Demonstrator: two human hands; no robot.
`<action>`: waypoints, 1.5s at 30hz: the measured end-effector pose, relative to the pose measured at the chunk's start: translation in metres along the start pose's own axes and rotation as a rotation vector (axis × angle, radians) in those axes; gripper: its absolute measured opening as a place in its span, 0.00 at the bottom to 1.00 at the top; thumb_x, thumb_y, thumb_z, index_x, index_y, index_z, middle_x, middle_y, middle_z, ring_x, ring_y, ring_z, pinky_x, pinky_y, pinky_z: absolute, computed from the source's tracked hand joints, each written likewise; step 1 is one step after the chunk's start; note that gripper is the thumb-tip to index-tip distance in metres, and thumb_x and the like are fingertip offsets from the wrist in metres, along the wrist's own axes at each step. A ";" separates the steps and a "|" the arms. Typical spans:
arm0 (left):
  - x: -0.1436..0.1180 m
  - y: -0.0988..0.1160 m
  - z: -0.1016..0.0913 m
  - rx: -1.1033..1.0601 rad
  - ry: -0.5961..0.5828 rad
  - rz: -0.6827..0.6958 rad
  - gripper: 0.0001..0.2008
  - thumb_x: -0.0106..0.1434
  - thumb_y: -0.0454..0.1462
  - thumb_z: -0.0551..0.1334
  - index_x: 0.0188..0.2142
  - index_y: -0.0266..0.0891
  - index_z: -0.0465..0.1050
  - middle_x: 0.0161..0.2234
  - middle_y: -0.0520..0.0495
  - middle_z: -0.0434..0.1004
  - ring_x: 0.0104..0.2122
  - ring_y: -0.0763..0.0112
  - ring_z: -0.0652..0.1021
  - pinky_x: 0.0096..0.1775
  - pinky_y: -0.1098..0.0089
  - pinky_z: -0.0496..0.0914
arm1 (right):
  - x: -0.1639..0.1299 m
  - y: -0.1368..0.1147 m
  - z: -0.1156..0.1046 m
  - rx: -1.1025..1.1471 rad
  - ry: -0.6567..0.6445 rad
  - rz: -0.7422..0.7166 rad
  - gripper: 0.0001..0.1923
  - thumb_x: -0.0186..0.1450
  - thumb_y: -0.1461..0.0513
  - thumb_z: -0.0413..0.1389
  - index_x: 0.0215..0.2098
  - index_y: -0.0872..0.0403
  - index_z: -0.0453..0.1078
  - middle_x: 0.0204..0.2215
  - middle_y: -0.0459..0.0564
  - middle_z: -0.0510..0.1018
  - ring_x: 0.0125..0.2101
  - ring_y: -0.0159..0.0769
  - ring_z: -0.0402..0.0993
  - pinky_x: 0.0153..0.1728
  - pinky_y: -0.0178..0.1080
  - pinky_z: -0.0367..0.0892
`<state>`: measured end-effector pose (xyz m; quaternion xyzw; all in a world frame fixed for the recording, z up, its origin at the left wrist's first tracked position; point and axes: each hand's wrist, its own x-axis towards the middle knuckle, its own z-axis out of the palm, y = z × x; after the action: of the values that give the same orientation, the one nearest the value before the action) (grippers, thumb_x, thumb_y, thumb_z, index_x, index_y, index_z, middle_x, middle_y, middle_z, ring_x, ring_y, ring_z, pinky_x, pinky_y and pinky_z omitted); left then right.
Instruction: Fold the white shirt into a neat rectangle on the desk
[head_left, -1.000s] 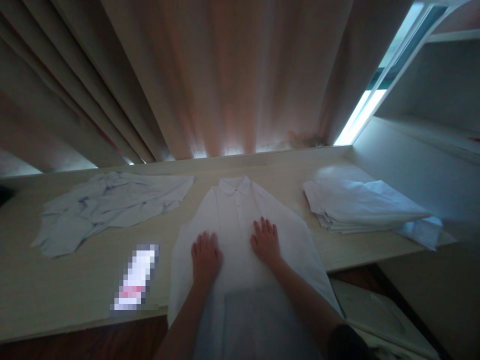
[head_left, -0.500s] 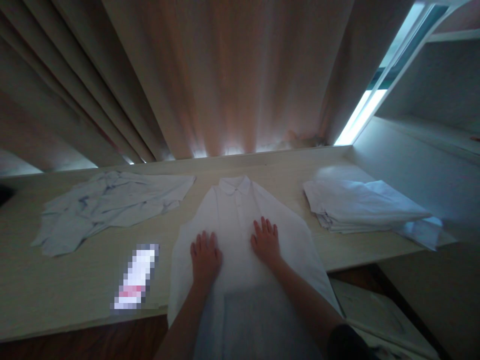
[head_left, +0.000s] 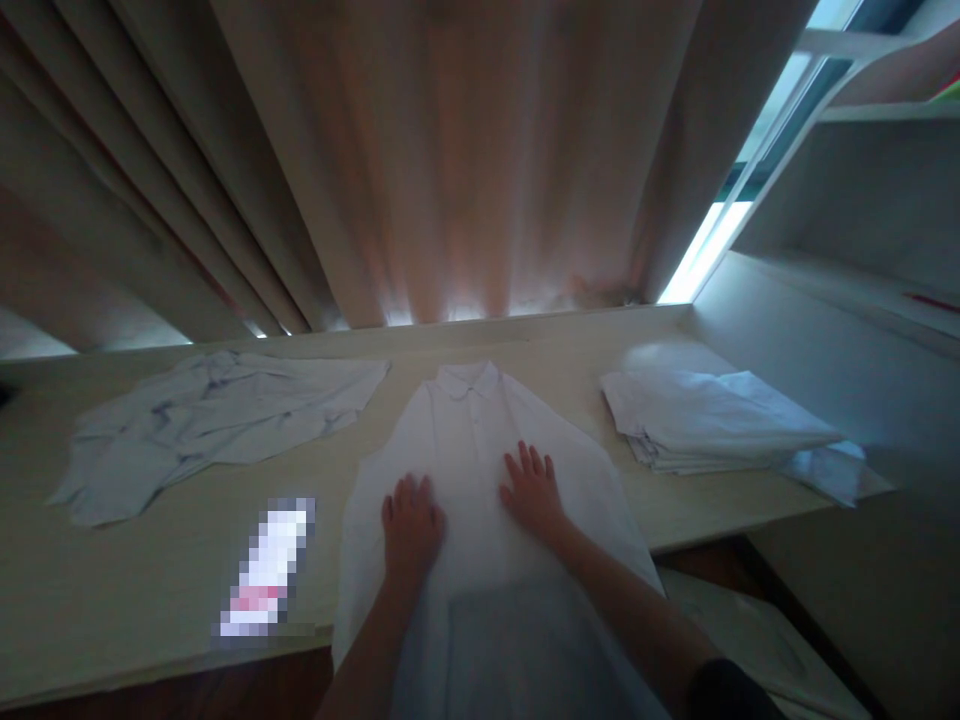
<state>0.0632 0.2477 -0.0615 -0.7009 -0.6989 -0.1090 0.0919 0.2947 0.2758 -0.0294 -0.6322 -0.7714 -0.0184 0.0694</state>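
A white collared shirt (head_left: 469, 450) lies front up on the pale wooden desk (head_left: 300, 480), its collar pointing away from me and its lower part hanging toward me over the front edge. My left hand (head_left: 412, 527) rests flat on the left side of its chest, fingers spread. On the right side of the chest my right hand (head_left: 534, 488) lies palm down, fingers stretched out and slightly apart. Neither hand grips the cloth. The shirt's buttoned front runs between them.
To the left lies a crumpled white shirt (head_left: 217, 420). A blurred-out phone-like object (head_left: 266, 565) is near the front edge. Folded white garments (head_left: 712, 420) are stacked at right, beside a shelf unit (head_left: 810, 330). Behind the desk hangs a brown curtain (head_left: 465, 180).
Both hands stay on the shirt's chest in nearly the same places. The whole view has shifted slightly, with the desk appearing a little lower.
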 end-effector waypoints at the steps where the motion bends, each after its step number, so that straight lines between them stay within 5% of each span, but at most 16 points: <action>1: 0.000 0.000 0.000 -0.002 0.010 0.004 0.25 0.60 0.37 0.49 0.57 0.36 0.60 0.58 0.33 0.60 0.58 0.53 0.62 0.57 0.50 0.53 | -0.002 0.004 -0.004 -0.010 0.011 -0.041 0.30 0.63 0.51 0.48 0.61 0.51 0.54 0.64 0.59 0.50 0.62 0.51 0.46 0.59 0.54 0.38; 5: 0.000 0.000 0.000 -0.028 0.003 0.008 0.22 0.61 0.37 0.48 0.54 0.37 0.64 0.56 0.35 0.64 0.57 0.53 0.63 0.56 0.51 0.54 | -0.012 0.029 -0.014 -0.064 0.051 -0.112 0.29 0.63 0.51 0.47 0.61 0.50 0.54 0.64 0.58 0.51 0.62 0.49 0.46 0.60 0.54 0.36; 12: -0.001 -0.001 0.000 -0.050 -0.008 0.016 0.20 0.61 0.38 0.49 0.51 0.37 0.66 0.54 0.36 0.66 0.56 0.53 0.64 0.56 0.52 0.55 | -0.020 0.065 0.004 -0.064 0.026 -0.063 0.22 0.66 0.57 0.43 0.56 0.54 0.60 0.56 0.58 0.65 0.57 0.44 0.57 0.57 0.47 0.48; 26: 0.000 0.003 -0.011 0.037 0.008 0.002 0.19 0.60 0.38 0.50 0.49 0.37 0.68 0.54 0.35 0.66 0.56 0.50 0.62 0.56 0.50 0.52 | -0.023 0.067 0.013 -0.027 0.128 -0.018 0.19 0.67 0.58 0.42 0.53 0.52 0.64 0.54 0.56 0.68 0.55 0.42 0.59 0.56 0.46 0.50; 30: 0.003 0.005 -0.013 0.065 -0.080 0.045 0.20 0.60 0.38 0.50 0.50 0.37 0.67 0.53 0.35 0.67 0.54 0.51 0.65 0.53 0.53 0.57 | -0.022 0.066 0.013 -0.015 0.107 0.007 0.20 0.68 0.59 0.39 0.53 0.52 0.64 0.54 0.55 0.68 0.55 0.41 0.60 0.56 0.46 0.49; 38: -0.006 -0.017 -0.029 0.088 -0.159 0.119 0.20 0.62 0.39 0.47 0.50 0.38 0.68 0.55 0.35 0.66 0.54 0.53 0.65 0.54 0.51 0.55 | -0.023 0.062 0.009 0.030 0.113 0.026 0.19 0.64 0.62 0.45 0.52 0.53 0.65 0.54 0.56 0.69 0.55 0.41 0.60 0.57 0.44 0.48; 45: -0.020 -0.025 -0.029 0.037 -0.188 0.048 0.20 0.62 0.38 0.47 0.49 0.36 0.68 0.51 0.37 0.69 0.51 0.57 0.68 0.50 0.55 0.60 | -0.022 0.059 0.007 0.052 0.109 0.046 0.17 0.63 0.62 0.45 0.49 0.54 0.65 0.53 0.55 0.69 0.55 0.40 0.60 0.57 0.44 0.48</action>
<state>0.0370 0.2205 -0.0399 -0.7227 -0.6894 -0.0275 0.0415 0.3565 0.2667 -0.0424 -0.6460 -0.7519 -0.0314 0.1281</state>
